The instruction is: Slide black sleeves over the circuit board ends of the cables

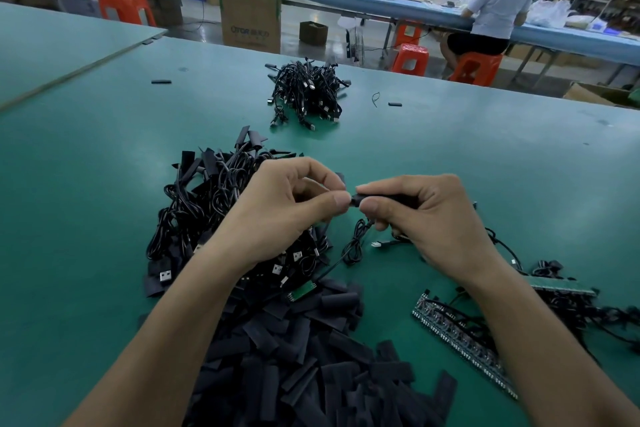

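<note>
My left hand and my right hand meet above the green table. Between them is a black sleeve; my right thumb and forefinger pinch it, and my left thumb and forefinger pinch its left end. A thin black cable with a white plug hangs below the right hand. The board end inside the sleeve is hidden. Loose black sleeves lie heaped near me. One bare green circuit board lies at the heap's top edge.
A tangle of black USB cables lies under my left wrist. A second cable bundle sits farther back. A strip of joined circuit boards with cables lies under my right forearm. Beyond the table edge are orange stools and a seated person.
</note>
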`<move>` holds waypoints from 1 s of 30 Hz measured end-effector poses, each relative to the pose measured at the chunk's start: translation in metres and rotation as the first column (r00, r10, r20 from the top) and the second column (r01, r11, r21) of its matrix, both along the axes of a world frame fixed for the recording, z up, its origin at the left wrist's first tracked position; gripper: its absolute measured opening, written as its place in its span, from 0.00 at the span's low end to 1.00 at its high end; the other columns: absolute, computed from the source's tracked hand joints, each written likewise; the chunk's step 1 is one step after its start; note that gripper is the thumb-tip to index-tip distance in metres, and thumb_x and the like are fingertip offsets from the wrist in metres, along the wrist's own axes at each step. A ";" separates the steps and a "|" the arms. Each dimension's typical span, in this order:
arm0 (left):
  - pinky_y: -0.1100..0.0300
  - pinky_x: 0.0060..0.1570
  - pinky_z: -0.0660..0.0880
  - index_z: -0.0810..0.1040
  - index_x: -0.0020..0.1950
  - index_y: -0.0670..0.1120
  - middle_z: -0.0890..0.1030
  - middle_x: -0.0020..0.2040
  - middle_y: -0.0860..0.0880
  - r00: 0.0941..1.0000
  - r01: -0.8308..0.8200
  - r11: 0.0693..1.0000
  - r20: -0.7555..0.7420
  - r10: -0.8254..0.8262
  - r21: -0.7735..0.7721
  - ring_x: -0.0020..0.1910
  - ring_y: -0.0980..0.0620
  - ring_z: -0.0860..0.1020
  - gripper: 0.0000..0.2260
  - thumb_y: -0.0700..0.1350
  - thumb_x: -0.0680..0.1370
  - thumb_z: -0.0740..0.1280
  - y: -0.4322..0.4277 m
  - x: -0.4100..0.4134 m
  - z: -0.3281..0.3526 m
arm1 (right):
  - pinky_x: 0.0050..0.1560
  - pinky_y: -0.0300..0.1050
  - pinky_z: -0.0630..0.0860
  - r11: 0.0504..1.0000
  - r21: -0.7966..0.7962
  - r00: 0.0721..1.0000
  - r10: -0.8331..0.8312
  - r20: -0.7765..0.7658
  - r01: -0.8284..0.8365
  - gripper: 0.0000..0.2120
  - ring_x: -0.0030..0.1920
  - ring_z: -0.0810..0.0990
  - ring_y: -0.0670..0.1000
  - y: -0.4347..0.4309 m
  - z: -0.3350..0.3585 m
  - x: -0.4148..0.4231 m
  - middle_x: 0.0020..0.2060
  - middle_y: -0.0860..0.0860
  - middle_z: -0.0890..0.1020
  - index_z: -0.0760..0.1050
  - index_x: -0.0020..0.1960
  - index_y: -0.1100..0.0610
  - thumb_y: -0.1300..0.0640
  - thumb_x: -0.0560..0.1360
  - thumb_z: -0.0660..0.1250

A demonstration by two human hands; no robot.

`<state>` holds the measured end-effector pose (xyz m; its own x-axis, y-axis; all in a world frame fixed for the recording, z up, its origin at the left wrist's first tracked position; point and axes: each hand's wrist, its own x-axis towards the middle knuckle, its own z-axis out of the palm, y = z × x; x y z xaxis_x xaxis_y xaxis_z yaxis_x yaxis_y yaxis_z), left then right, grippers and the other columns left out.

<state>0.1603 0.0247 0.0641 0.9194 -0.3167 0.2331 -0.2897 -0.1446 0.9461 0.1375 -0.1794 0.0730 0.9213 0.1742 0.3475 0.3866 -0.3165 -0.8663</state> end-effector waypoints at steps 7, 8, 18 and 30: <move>0.49 0.44 0.82 0.84 0.41 0.48 0.85 0.35 0.53 0.999 -0.040 0.987 0.018 0.038 0.154 0.36 0.51 0.84 0.18 0.62 0.70 0.67 -0.003 0.000 0.000 | 0.33 0.34 0.74 0.997 0.069 0.999 -0.021 -0.029 0.023 0.05 0.32 0.81 0.45 0.001 -0.004 0.000 0.33 0.48 0.85 0.86 0.47 0.49 0.54 0.71 0.74; 0.53 0.42 0.82 0.84 0.41 0.48 0.85 0.35 0.53 0.999 -0.037 0.989 0.030 0.033 0.146 0.35 0.54 0.83 0.17 0.61 0.71 0.68 -0.003 0.000 0.000 | 0.33 0.34 0.74 0.997 0.075 0.999 -0.021 -0.028 0.023 0.05 0.32 0.82 0.45 0.002 -0.004 -0.001 0.33 0.48 0.85 0.85 0.47 0.49 0.56 0.72 0.74; 0.65 0.37 0.78 0.85 0.41 0.45 0.86 0.35 0.50 1.000 0.016 0.998 -0.020 -0.015 0.061 0.34 0.55 0.82 0.14 0.56 0.71 0.71 -0.002 0.003 -0.004 | 0.36 0.33 0.76 0.999 -0.015 0.998 -0.040 0.040 0.041 0.09 0.36 0.85 0.47 0.002 0.004 -0.003 0.37 0.47 0.87 0.85 0.49 0.48 0.50 0.70 0.73; 0.62 0.36 0.76 0.84 0.38 0.47 0.85 0.33 0.51 0.999 -0.028 0.996 -0.025 0.030 0.084 0.31 0.56 0.80 0.11 0.52 0.76 0.73 -0.003 0.004 -0.006 | 0.33 0.35 0.76 0.993 0.084 0.995 -0.084 0.046 0.080 0.06 0.33 0.85 0.49 0.005 0.000 -0.001 0.35 0.50 0.86 0.84 0.46 0.49 0.60 0.74 0.74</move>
<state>0.1639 0.0212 0.0582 0.9340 -0.3073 0.1821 -0.2591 -0.2319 0.9376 0.1363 -0.1744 0.0731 0.9125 0.0675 0.4034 0.4055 -0.2777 -0.8709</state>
